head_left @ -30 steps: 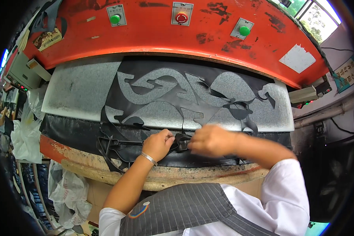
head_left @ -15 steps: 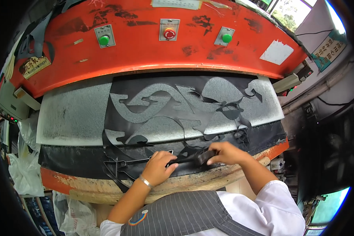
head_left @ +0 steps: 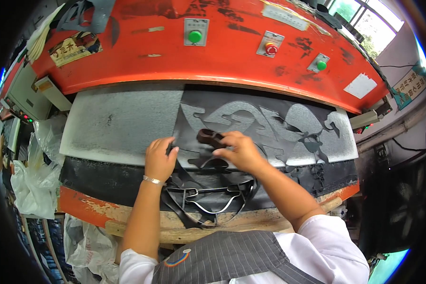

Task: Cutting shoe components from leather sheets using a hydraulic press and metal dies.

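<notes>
Hands: my right hand (head_left: 239, 150) is clamping a dark metal cutting die (head_left: 209, 137); my left hand (head_left: 160, 158) is pressing, fingers together, the black cut-out leather sheet (head_left: 251, 125). Sheet may be slipping, risking misplaced cuts.

Your cut sheet (head_left: 251, 128) lies centre frame on the cutting pad (head_left: 113, 123); the steel die (head_left: 208, 199) sits below it, the press head (head_left: 213, 52) above.

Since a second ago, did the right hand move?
Yes. The right hand went up from the sheet's near edge onto the cut-out part, closer to the red press.
</notes>
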The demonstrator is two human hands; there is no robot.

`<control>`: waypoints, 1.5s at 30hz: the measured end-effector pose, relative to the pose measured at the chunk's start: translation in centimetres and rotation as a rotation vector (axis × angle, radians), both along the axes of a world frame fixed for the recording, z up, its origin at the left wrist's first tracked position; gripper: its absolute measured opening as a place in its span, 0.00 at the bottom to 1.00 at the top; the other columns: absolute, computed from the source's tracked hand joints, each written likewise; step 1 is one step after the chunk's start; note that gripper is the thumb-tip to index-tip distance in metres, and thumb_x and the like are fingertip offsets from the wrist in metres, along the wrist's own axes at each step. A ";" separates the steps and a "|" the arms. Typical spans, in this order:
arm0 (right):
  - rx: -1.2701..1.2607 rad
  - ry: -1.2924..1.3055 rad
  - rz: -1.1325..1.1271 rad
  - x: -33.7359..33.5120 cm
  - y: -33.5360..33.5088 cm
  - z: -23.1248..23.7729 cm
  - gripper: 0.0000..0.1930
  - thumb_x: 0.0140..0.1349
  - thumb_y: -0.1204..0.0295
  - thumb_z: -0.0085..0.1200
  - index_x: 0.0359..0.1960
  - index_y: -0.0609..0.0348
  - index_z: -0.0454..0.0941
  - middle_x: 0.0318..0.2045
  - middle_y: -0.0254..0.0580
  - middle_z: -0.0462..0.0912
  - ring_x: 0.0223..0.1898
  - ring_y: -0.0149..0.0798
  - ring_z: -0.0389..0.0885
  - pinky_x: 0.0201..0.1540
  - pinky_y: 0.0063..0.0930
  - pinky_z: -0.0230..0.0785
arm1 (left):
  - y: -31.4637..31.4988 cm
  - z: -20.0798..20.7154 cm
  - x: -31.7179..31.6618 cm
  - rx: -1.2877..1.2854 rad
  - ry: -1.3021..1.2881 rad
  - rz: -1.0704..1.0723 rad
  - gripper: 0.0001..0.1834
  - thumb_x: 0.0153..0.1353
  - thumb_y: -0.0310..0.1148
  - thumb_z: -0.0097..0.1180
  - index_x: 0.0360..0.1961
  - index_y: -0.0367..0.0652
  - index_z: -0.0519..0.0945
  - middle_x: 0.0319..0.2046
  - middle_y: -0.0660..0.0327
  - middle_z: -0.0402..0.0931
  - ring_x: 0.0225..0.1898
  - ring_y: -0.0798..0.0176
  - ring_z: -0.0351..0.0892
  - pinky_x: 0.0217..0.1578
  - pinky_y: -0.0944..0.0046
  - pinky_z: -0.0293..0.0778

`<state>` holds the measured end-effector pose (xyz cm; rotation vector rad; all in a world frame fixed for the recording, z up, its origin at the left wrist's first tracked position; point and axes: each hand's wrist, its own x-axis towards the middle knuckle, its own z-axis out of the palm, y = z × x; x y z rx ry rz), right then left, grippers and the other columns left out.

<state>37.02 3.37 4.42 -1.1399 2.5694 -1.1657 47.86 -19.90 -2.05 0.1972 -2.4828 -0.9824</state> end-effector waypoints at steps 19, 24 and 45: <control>0.130 0.143 0.042 -1.4 -0.6 -6.3 0.28 0.48 0.62 0.68 0.53 0.50 0.78 0.45 0.44 0.78 0.49 0.47 0.73 0.53 0.38 0.66 | 1.2 -3.0 -2.8 -0.139 0.012 0.018 0.11 0.47 0.37 0.68 0.34 0.50 0.87 0.37 0.69 0.75 0.53 0.57 0.70 0.55 0.53 0.59; 0.072 0.156 0.064 -1.9 -0.6 -6.2 0.26 0.47 0.62 0.68 0.50 0.51 0.80 0.41 0.43 0.79 0.47 0.46 0.74 0.52 0.39 0.64 | 1.1 -2.4 -3.2 -0.143 -0.027 0.025 0.11 0.47 0.38 0.68 0.34 0.49 0.87 0.37 0.68 0.76 0.52 0.56 0.70 0.54 0.54 0.60; -0.121 0.598 -1.258 -23.8 13.8 6.8 0.33 0.71 0.50 0.37 0.67 0.67 0.56 0.68 0.66 0.50 0.70 0.57 0.48 0.69 0.49 0.44 | 0.0 14.9 -15.9 -0.121 -0.008 -0.196 0.13 0.61 0.35 0.57 0.21 0.38 0.77 0.23 0.53 0.70 0.30 0.46 0.70 0.33 0.52 0.68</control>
